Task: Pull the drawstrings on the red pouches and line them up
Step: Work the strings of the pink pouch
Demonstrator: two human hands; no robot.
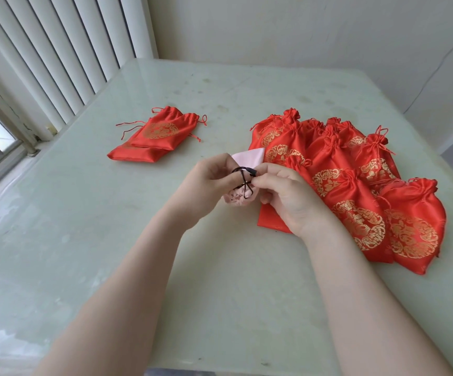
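Pale green table (220, 280), red pouches (355, 191) piled by the right edge. Both hands hold a pink pouch (248, 158) mid-table: left hand (209, 183) and right hand (287, 196) fingers pinching its dark drawstring (244, 173).

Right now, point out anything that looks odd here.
The pouch in both hands is pink with a dark drawstring, unlike the red pouches on the table. The left hand and right hand pinch its cord.
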